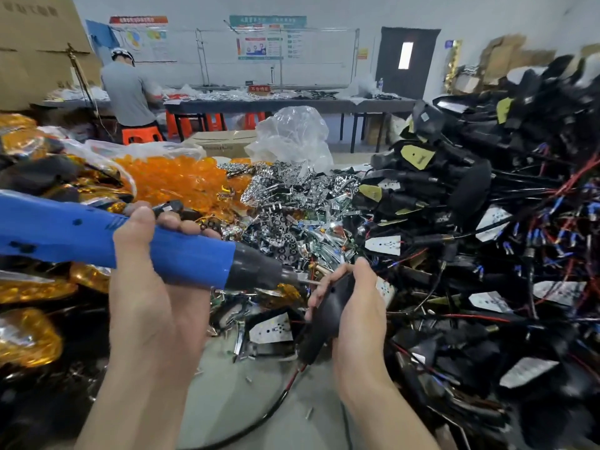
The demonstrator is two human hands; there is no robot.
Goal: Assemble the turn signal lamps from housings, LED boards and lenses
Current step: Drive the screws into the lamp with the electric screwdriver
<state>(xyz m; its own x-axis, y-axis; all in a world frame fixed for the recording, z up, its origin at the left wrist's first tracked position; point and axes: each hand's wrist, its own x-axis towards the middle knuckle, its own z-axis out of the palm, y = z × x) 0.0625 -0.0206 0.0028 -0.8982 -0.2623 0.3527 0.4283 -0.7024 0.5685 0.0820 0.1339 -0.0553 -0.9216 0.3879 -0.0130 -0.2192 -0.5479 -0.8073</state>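
To your right, a heap of black housings [487, 196] with red, black and blue wires rises high and runs along that whole side of the table [227, 401]; many of them show white boards. On your left lie gold-looking lamps [29, 336], and beyond them a mound of orange lenses [175, 180] spills from clear plastic. Between the lenses and the housings sits a pile of shiny metal parts [292, 203], with a crumpled plastic bag [292, 134] behind it.

Your left hand [152, 287] grips a blue power screwdriver [130, 241], fingers curled over its body and thumb on top. The tool lies nearly level and points to the right. Your right hand [354, 306] is wrapped around one black housing [328, 313], holding it above the table in front of you, with its red and black wires hanging below. The bit [308, 281] reaches the top end of that housing; you cannot tell whether it touches.

Just left of the held housing, another housing with a white board [272, 329] lies on the table. Far back, a person [128, 89] stands at another bench.
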